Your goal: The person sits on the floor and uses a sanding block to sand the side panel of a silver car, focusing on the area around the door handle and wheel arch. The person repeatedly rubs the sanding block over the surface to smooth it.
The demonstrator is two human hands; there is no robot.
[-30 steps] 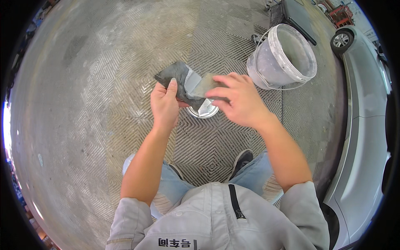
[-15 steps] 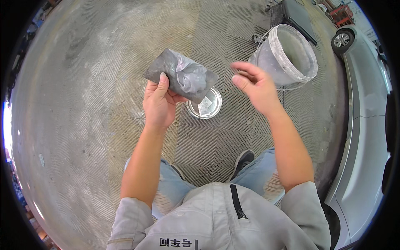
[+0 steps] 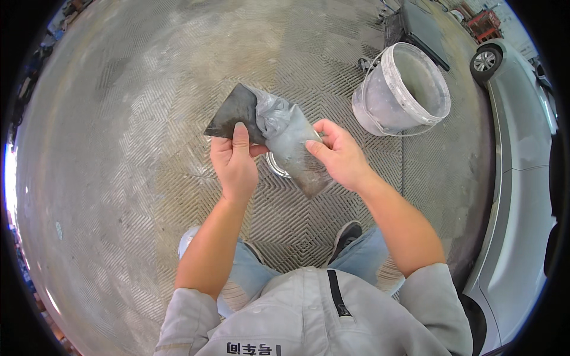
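Bucket (image 3: 375, 98) as reference: dark sheet (image 3: 228, 115) and pale sheet (image 3: 298, 155) held to its left, nearer the person; grey paste-like mass (image 3: 273, 117) where they meet. Both sheets judged light, thin, slightly flexible; the mass probably soft and slippery, so best held by clean outer edges. Left hand (image 3: 236, 169): closed, thumb above, pinching dark sheet's near edge. Right hand (image 3: 343, 157): thumb and fingers clamped on pale sheet's bucket-side edge.
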